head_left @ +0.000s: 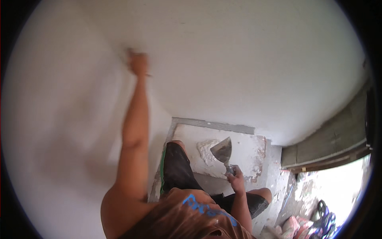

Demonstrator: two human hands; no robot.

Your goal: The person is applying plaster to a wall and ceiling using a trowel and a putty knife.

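My left hand is raised at the corner where two white walls meet. Motion blurs it, but it looks closed, and a thin end pokes out beside the wrist; what it grips I cannot make out. Low in front of me, my right hand is closed around the handle of a wide putty knife. The knife's triangular metal blade points up and away, smeared with pale material. Behind the blade, a heap of white putty lies on a white, stained board.
The smooth white wall rises ahead, and another stands close on my left. My knees, in dark shorts, flank the board. Grey blocks run along the right above a bright opening. Bags sit at the lower right.
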